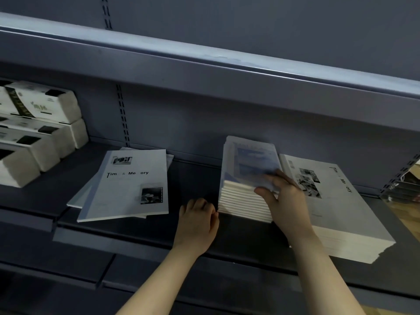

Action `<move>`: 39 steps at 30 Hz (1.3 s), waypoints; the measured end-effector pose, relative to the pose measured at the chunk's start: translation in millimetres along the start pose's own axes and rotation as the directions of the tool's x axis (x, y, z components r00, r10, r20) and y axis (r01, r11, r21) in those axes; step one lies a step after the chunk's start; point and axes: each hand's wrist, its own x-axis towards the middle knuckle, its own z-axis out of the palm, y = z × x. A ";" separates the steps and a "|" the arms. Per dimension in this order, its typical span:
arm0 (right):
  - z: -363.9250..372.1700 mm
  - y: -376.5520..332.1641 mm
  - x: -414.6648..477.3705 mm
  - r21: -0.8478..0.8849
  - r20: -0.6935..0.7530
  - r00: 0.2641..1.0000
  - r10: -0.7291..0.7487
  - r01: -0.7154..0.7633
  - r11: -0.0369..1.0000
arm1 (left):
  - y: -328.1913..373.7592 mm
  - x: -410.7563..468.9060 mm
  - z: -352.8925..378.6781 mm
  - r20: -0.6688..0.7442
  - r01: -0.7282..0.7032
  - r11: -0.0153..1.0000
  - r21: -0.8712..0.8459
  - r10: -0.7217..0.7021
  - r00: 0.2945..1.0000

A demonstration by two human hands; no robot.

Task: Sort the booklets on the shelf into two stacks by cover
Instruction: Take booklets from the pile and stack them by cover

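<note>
A tall middle stack of booklets [243,198] stands on the grey shelf [195,173]; its top booklet [252,162] has a blue picture cover and looks blurred. My right hand [284,196] holds that top booklet at its near right corner, thumb at the stack's front edge. My left hand [197,221] lies with curled fingers against the stack's front left corner, holding nothing that I can see. To the left lie a few loose white "Time & Memory" booklets [129,185], askew. At the right sits a thick stack [336,212] with the same white cover.
White tissue packs [38,130] are piled at the far left of the shelf. The upper shelf's front lip [227,62] overhangs the work area. Dark items [406,185] show past the shelf's right end. Bare shelf lies between the loose booklets and the middle stack.
</note>
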 end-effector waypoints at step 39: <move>64.7 18.8 -81.6 -0.121 0.073 0.988 0.132 -0.123 0.985 | -135.3 -16.4 -98.2 -0.178 0.588 0.804 0.089 -0.568 0.804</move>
